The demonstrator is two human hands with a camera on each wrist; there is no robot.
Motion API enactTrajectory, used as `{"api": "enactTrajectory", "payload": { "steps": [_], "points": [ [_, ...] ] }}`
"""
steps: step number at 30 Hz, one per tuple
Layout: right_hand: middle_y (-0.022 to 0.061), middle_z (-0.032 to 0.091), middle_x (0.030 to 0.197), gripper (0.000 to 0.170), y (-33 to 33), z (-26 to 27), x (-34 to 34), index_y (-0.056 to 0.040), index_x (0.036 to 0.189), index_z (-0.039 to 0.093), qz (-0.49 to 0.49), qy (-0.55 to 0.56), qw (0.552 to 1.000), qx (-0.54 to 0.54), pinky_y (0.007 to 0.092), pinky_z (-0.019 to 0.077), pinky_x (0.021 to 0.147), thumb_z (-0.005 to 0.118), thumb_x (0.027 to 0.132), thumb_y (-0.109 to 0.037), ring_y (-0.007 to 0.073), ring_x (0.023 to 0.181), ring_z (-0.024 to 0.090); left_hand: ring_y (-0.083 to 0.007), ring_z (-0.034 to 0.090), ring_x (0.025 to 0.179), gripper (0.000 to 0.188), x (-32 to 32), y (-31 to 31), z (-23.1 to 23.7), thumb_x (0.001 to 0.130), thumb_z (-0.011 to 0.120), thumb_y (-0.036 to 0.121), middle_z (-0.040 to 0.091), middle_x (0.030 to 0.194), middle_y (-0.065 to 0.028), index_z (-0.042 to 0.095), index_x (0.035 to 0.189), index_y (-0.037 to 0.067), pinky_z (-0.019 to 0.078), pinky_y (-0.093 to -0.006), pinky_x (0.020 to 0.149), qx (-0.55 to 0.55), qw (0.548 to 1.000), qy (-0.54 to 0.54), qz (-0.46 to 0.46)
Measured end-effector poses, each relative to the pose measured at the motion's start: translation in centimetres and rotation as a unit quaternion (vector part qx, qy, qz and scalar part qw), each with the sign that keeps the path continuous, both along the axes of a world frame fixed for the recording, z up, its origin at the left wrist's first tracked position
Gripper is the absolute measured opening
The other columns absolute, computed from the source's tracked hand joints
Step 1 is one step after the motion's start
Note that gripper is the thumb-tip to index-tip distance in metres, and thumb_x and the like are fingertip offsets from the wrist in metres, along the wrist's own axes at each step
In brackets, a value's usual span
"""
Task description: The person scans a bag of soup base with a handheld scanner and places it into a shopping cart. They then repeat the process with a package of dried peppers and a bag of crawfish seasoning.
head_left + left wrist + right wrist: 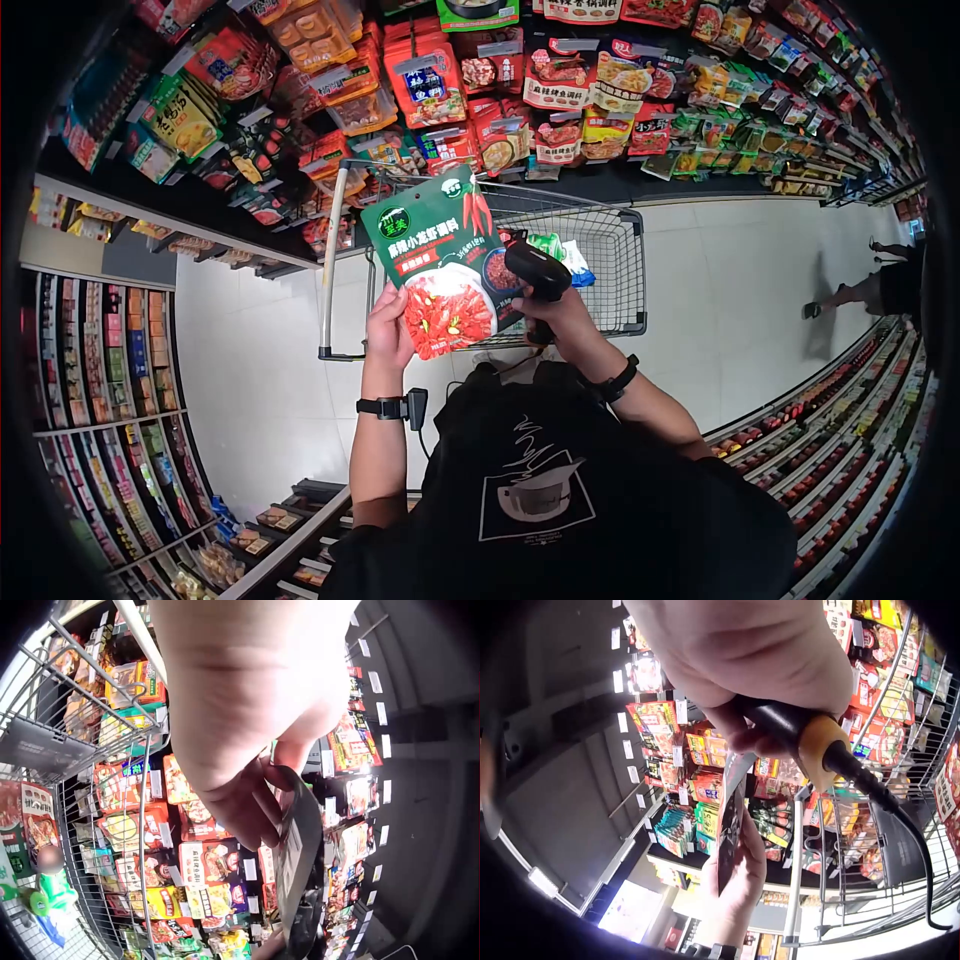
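Observation:
In the head view a green and red seasoning packet (440, 265) with a crayfish picture is held up, its printed front facing the camera. My left hand (388, 328) grips it by the lower left edge, thumb on the front. The left wrist view has this hand (247, 742) with its fingers behind the packet (294, 859), which shows edge-on. My right hand (568, 322) holds a black barcode scanner (537, 270) at the packet's right edge. A cable runs from the black and yellow handle (780, 724) in the right wrist view.
Below the packet stands a wire shopping cart (638, 290), with a green package (545, 245) and a blue and white one (577, 262) inside. Hanging seasoning packets (557, 80) fill the rack ahead. Shelves (110, 340) line the left. At the right, a person's leg (850, 295) shows in the aisle.

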State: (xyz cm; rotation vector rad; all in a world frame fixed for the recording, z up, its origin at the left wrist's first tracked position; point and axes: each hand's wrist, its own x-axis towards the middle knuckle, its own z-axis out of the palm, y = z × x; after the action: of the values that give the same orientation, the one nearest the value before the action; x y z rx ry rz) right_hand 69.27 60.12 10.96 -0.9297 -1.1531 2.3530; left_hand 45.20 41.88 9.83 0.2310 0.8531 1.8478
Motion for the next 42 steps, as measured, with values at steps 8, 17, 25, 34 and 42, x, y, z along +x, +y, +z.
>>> {"api": "enactTrajectory", "payload": {
  "steps": [8, 17, 25, 34, 42],
  "points": [
    [0.0036, 0.074, 0.086, 0.032, 3.6, 2.2, 2.7, -0.0042, 0.113, 0.073, 0.067, -0.076, 0.910, 0.403, 0.0310, 0.0559, 0.063, 0.087, 0.085, -0.005, 0.0170, 0.066, 0.069, -0.0256, 0.047, 0.150, 0.067, 4.6, 3.5, -0.1, 0.112, 0.058, 0.030, 0.046, 0.164, -0.0201, 0.032, 0.165, -0.002, 0.0431, -0.0382, 0.120, -0.319, 0.885, 0.340, -0.006],
    [0.0134, 0.074, 0.094, 0.011, -2.6, 4.5, 0.4, -0.0070, 0.095, 0.067, 0.303, 0.062, 0.669, 0.675, 0.0491, 0.0571, 0.083, 0.065, 0.084, -0.008, 0.0359, 0.093, 0.074, -0.0332, 0.066, 0.130, 0.072, 8.2, 4.0, 3.9, 0.105, 0.065, 0.050, 0.065, 0.143, -0.0203, 0.048, 0.156, 0.001, 0.0510, -0.0473, 0.115, -0.100, 0.958, -0.181, -0.198],
    [0.0137, 0.076, 0.099, 0.016, -3.0, 4.1, -0.1, -0.0077, 0.100, 0.071, 0.218, 0.028, 0.687, 0.692, 0.0439, 0.0587, 0.084, 0.062, 0.086, -0.008, 0.0328, 0.095, 0.075, -0.0286, 0.076, 0.099, 0.039, 7.4, 2.9, -0.8, 0.090, 0.071, 0.001, 0.075, 0.115, -0.0161, 0.066, 0.128, -0.005, 0.0619, -0.0411, 0.092, -0.111, 0.969, -0.166, -0.144],
    [0.0146, 0.076, 0.095, 0.045, -2.0, 2.3, -3.3, -0.0017, 0.129, 0.062, 0.015, 0.028, 0.835, 0.549, 0.0376, 0.0586, 0.068, 0.084, 0.092, -0.018, 0.0305, 0.078, 0.075, -0.0302, 0.072, 0.115, 0.035, 0.2, 2.3, 1.7, 0.108, 0.056, 0.002, 0.067, 0.133, -0.0194, 0.051, 0.142, -0.005, 0.0627, -0.0458, 0.101, -0.088, 0.986, 0.009, 0.139],
    [0.0019, 0.073, 0.084, 0.048, -3.1, 3.2, -7.3, -0.0063, 0.141, 0.061, 0.144, -0.111, 0.947, 0.264, 0.0264, 0.0501, 0.054, 0.080, 0.099, -0.019, 0.0077, 0.059, 0.063, -0.0314, 0.071, 0.119, 0.036, -7.8, 0.8, 3.5, 0.109, 0.057, 0.005, 0.065, 0.137, -0.0205, 0.050, 0.144, -0.005, 0.0630, -0.0465, 0.102, -0.040, 0.979, 0.079, 0.183]
  ]
}}
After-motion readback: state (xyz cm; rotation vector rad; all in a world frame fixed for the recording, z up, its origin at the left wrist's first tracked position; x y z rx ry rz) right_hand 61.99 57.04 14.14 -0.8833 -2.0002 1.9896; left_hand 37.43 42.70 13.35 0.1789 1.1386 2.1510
